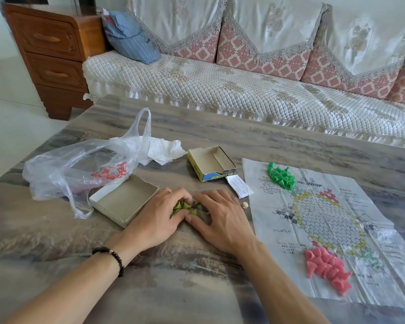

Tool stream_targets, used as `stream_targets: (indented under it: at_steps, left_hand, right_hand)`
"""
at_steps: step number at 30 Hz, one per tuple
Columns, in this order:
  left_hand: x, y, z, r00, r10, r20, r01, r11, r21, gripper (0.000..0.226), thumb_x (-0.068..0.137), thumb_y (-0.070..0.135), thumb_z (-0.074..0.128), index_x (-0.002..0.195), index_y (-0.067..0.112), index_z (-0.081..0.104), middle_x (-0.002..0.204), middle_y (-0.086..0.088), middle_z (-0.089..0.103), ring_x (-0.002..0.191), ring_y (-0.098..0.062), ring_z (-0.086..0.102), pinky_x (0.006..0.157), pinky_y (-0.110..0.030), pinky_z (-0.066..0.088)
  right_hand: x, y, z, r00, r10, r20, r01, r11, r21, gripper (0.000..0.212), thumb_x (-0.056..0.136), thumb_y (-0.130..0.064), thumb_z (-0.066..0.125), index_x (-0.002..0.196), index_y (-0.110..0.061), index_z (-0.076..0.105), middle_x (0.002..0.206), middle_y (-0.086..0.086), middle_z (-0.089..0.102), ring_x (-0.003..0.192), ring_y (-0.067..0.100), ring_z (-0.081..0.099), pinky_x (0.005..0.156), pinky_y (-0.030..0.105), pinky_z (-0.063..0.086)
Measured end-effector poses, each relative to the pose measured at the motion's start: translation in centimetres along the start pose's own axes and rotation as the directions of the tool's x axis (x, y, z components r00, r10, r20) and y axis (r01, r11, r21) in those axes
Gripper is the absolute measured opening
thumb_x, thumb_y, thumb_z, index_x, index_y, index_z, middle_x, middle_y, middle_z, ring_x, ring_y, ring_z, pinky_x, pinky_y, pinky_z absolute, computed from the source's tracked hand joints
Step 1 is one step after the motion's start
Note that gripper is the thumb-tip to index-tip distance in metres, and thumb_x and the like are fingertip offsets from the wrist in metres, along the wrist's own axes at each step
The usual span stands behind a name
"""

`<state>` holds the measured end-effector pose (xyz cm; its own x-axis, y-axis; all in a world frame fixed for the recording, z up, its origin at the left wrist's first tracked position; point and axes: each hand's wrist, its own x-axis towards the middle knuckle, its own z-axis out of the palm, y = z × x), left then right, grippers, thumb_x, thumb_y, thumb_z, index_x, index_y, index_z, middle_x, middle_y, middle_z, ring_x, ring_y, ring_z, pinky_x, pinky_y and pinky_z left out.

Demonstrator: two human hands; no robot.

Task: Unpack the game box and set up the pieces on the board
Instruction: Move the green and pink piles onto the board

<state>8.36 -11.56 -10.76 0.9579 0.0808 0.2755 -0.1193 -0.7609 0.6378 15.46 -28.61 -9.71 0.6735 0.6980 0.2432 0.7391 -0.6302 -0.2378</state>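
Observation:
A paper game board with a hexagon grid lies flat on the table at the right. A heap of bright green cone pieces rests on its far corner, and a heap of pink cone pieces on its near part. Both my hands cup a pile of olive-green pieces on the table left of the board. My left hand curls its fingers over them; my right hand presses in from the right. The empty grey box half lies just left of my hands. The other box half stands behind.
A clear plastic bag with red print and a crumpled white tissue lie at the table's left rear. A small paper slip and a tiny cream piece sit near the board. A sofa and wooden drawer cabinet stand beyond.

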Motion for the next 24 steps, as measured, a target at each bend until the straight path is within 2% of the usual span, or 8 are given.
stream_targets:
  at_steps: [3, 5, 8, 11, 13, 16, 19, 24]
  left_hand:
    - [0.1, 0.0, 0.1, 0.999, 0.037, -0.027, -0.036, 0.999, 0.030, 0.011, 0.091, 0.019, 0.062, 0.099, 0.025, 0.057, 0.087, 0.012, 0.057, 0.086, -0.001, 0.045, 0.072, -0.017, 0.034]
    - [0.3, 0.1, 0.3, 0.994, 0.111, -0.020, -0.108, 0.988, 0.108, 0.011, 0.091, 0.015, 0.060, 0.100, 0.020, 0.056, 0.089, 0.012, 0.059, 0.085, -0.003, 0.042, 0.075, -0.023, 0.034]
    - [0.5, 0.3, 0.7, 0.989, 0.148, 0.015, -0.148, 0.962, 0.230, 0.026, 0.087, 0.022, 0.059, 0.112, 0.018, 0.053, 0.100, 0.008, 0.059, 0.095, -0.014, 0.046, 0.085, -0.031, 0.038]
    - [0.6, 0.2, 0.5, 0.995, 0.100, -0.013, -0.094, 0.964, 0.250, 0.034, 0.081, 0.031, 0.056, 0.113, 0.020, 0.053, 0.099, 0.007, 0.054, 0.098, -0.017, 0.049, 0.089, -0.033, 0.039]
    - [0.4, 0.2, 0.4, 0.995, 0.093, -0.041, -0.080, 0.963, 0.256, 0.026, 0.078, 0.033, 0.055, 0.102, 0.021, 0.056, 0.097, 0.008, 0.053, 0.095, -0.017, 0.051, 0.086, -0.032, 0.037]
    - [0.2, 0.1, 0.4, 0.995, 0.091, -0.050, -0.074, 0.958, 0.276, 0.026, 0.076, 0.039, 0.054, 0.096, 0.024, 0.055, 0.095, 0.010, 0.052, 0.092, -0.014, 0.051, 0.085, -0.030, 0.031]
    - [0.0, 0.1, 0.1, 0.998, 0.049, -0.026, -0.044, 0.983, 0.176, 0.031, 0.071, 0.037, 0.050, 0.099, 0.024, 0.048, 0.095, 0.011, 0.047, 0.092, -0.011, 0.045, 0.084, -0.025, 0.029]
    - [-0.1, 0.1, -0.2, 0.998, 0.012, 0.059, -0.013, 1.000, 0.025, 0.033, 0.078, 0.011, 0.057, 0.097, 0.029, 0.036, 0.094, 0.010, 0.048, 0.090, -0.006, 0.045, 0.078, -0.022, 0.037]
  right_hand:
    - [0.1, 0.5, 0.4, 0.998, 0.015, -0.054, -0.011, 0.997, 0.077, 0.029, 0.090, -0.047, 0.047, 0.098, -0.027, 0.067, 0.104, -0.010, 0.061, 0.098, 0.017, 0.055, 0.081, 0.041, 0.048]
    - [-0.2, 0.6, 0.4, 0.993, 0.037, -0.114, -0.029, 0.997, 0.073, 0.022, 0.089, -0.040, 0.050, 0.094, -0.025, 0.066, 0.098, -0.009, 0.061, 0.094, 0.017, 0.055, 0.079, 0.041, 0.048]
    - [-1.1, 0.2, 0.2, 0.979, 0.118, -0.169, -0.117, 0.993, 0.018, 0.041, 0.081, -0.050, 0.052, 0.114, -0.027, 0.058, 0.108, -0.008, 0.058, 0.103, 0.017, 0.051, 0.088, 0.035, 0.043]
    - [-1.7, 0.0, 0.4, 0.977, 0.195, -0.083, -0.195, 0.981, 0.001, 0.060, 0.082, -0.058, 0.045, 0.133, -0.027, 0.042, 0.126, -0.006, 0.050, 0.119, 0.018, 0.044, 0.101, 0.034, 0.038]
    - [-1.6, 0.2, 0.4, 0.982, 0.186, -0.032, -0.184, 0.981, 0.053, 0.063, 0.084, -0.056, 0.046, 0.138, -0.027, 0.037, 0.131, -0.004, 0.046, 0.123, 0.019, 0.041, 0.105, 0.032, 0.035]
    - [-0.8, 0.2, 0.2, 0.996, 0.082, 0.041, -0.087, 0.985, 0.151, 0.059, 0.086, -0.047, 0.051, 0.139, -0.027, 0.038, 0.132, -0.005, 0.044, 0.122, 0.019, 0.043, 0.102, 0.030, 0.039]
    - [0.1, -0.2, 0.3, 0.999, -0.001, 0.041, -0.006, 0.986, 0.166, 0.048, 0.086, -0.046, 0.055, 0.132, -0.030, 0.048, 0.128, -0.007, 0.048, 0.117, 0.015, 0.046, 0.092, 0.032, 0.046]
    - [0.7, -0.2, 0.9, 0.999, -0.043, -0.003, 0.043, 0.981, 0.187, 0.032, 0.088, -0.044, 0.058, 0.113, -0.024, 0.060, 0.114, -0.006, 0.056, 0.108, 0.014, 0.049, 0.083, 0.031, 0.047]
